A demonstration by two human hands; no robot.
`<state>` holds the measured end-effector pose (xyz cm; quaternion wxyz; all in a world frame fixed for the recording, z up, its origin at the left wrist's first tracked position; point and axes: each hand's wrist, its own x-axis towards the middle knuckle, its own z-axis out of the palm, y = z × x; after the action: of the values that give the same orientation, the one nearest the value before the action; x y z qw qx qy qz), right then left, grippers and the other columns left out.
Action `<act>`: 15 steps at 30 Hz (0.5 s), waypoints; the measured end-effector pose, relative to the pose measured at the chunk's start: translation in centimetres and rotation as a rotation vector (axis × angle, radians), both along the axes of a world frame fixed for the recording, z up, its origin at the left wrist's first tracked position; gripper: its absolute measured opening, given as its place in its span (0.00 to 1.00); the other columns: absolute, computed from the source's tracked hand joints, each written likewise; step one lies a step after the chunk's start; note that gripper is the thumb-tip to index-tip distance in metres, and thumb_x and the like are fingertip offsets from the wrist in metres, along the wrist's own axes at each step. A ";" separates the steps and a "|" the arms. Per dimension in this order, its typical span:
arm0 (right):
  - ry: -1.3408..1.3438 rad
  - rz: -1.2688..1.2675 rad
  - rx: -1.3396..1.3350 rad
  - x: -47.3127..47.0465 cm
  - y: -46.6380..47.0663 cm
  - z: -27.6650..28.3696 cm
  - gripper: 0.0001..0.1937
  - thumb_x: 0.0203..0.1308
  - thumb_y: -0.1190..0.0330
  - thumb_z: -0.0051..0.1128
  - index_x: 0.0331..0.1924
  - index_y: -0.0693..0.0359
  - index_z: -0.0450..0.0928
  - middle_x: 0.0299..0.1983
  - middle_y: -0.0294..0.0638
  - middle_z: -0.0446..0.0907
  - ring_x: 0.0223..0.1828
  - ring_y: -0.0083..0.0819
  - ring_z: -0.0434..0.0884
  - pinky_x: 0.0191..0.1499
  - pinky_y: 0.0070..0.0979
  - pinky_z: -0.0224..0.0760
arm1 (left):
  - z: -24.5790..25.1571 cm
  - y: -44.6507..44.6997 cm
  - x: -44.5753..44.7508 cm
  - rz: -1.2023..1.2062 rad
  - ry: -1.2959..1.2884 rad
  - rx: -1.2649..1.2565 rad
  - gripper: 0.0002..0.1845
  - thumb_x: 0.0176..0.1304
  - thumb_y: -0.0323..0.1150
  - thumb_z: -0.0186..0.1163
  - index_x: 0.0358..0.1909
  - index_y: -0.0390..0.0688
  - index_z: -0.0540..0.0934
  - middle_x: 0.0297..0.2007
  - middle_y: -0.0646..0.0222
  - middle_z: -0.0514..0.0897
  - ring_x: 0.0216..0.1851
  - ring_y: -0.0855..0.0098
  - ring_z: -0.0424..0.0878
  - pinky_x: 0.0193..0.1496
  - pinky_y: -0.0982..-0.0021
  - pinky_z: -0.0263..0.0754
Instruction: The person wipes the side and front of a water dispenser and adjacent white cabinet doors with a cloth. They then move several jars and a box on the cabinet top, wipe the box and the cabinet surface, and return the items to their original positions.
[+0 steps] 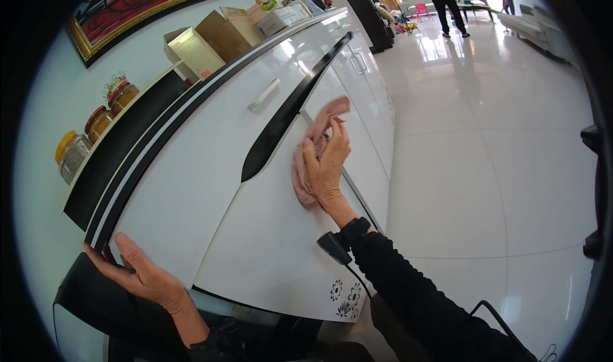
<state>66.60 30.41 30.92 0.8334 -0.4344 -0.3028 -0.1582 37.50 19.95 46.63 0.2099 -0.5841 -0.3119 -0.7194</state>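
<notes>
A crumpled pink cloth [302, 170] is in my right hand [329, 158], pressed against the white front of a glossy cabinet [258, 228]. One end of the cloth sticks up past my fingertips and looks blurred. Just left of it, a black leaf-shaped inlay [280, 130] runs along the cabinet front. My left hand [143, 271] grips the near end of the cabinet's black-and-white striped top edge [139, 175]. Its thumb lies on the white front and its fingers wrap around the edge, partly hidden. A silver handle [264, 95] sits on the upper panel.
Glass jars [74, 153] and cardboard boxes [230, 31] stand on top of the cabinet, below a framed picture [158, 7]. A black cable [357, 278] hangs from my right wrist. Glossy floor tiles [450, 180] stretch right; a person [445, 3] stands far off.
</notes>
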 end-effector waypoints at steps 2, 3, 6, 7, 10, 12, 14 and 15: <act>0.023 0.135 -0.003 -0.8 -0.8 -1.3 0.26 0.63 0.64 0.63 0.63 0.66 0.72 0.57 0.56 0.74 0.59 0.53 0.73 0.64 0.45 0.61 | 0.0 0.0 0.0 0.019 0.025 0.029 0.40 0.80 0.49 0.55 0.83 0.40 0.53 0.76 0.43 0.59 0.75 0.52 0.65 0.74 0.56 0.69; 0.015 0.188 0.003 -1.5 -1.6 -1.9 0.26 0.63 0.65 0.63 0.62 0.67 0.72 0.55 0.54 0.75 0.57 0.51 0.74 0.63 0.44 0.62 | 0.1 0.0 0.0 0.022 0.034 0.040 0.40 0.80 0.49 0.56 0.83 0.41 0.54 0.76 0.44 0.60 0.74 0.52 0.67 0.74 0.57 0.70; -0.064 0.287 -0.016 -6.2 -5.6 -3.9 0.27 0.59 0.70 0.66 0.62 0.69 0.74 0.53 0.50 0.76 0.55 0.49 0.74 0.64 0.38 0.62 | 0.1 0.0 0.2 -0.037 -0.035 0.004 0.39 0.80 0.49 0.55 0.82 0.40 0.54 0.76 0.44 0.61 0.73 0.52 0.68 0.73 0.57 0.70; -0.048 0.376 -0.117 -7.3 -6.9 -3.9 0.25 0.57 0.71 0.67 0.59 0.67 0.75 0.52 0.48 0.77 0.54 0.48 0.76 0.62 0.40 0.64 | 0.0 0.0 0.4 -0.011 -0.008 0.023 0.39 0.81 0.49 0.55 0.82 0.40 0.54 0.75 0.44 0.61 0.73 0.52 0.68 0.73 0.57 0.70; -0.429 0.512 -0.127 -11.2 -11.9 -3.9 0.23 0.53 0.71 0.70 0.55 0.58 0.79 0.54 0.46 0.77 0.56 0.48 0.78 0.60 0.49 0.67 | 0.0 -0.4 0.5 0.014 -0.006 0.013 0.39 0.80 0.48 0.56 0.82 0.40 0.54 0.75 0.44 0.61 0.72 0.53 0.69 0.72 0.57 0.72; -0.584 0.457 0.210 -13.6 -13.5 -2.8 0.27 0.49 0.69 0.73 0.58 0.56 0.80 0.60 0.46 0.77 0.62 0.50 0.77 0.66 0.52 0.66 | 0.0 -0.5 0.6 -0.029 -0.018 -0.009 0.39 0.80 0.48 0.56 0.82 0.40 0.55 0.75 0.45 0.62 0.72 0.54 0.70 0.72 0.58 0.72; -0.729 0.394 0.347 -14.8 -13.3 -1.9 0.28 0.49 0.67 0.73 0.58 0.54 0.81 0.62 0.46 0.78 0.65 0.50 0.76 0.68 0.54 0.65 | 0.1 -0.5 0.5 -0.036 -0.025 -0.012 0.39 0.80 0.48 0.57 0.82 0.40 0.55 0.75 0.45 0.62 0.72 0.55 0.70 0.72 0.58 0.72; -0.669 0.387 0.296 -14.6 -12.7 -2.0 0.27 0.50 0.66 0.72 0.58 0.53 0.81 0.63 0.45 0.77 0.65 0.51 0.76 0.68 0.54 0.65 | 0.1 -0.4 0.5 -0.022 -0.025 -0.005 0.39 0.80 0.48 0.57 0.82 0.40 0.55 0.75 0.45 0.63 0.72 0.55 0.70 0.72 0.58 0.72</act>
<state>51.97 17.73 28.89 0.7570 -0.1694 -0.6069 -0.1729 38.02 19.52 46.73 0.1965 -0.5789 -0.3101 -0.7281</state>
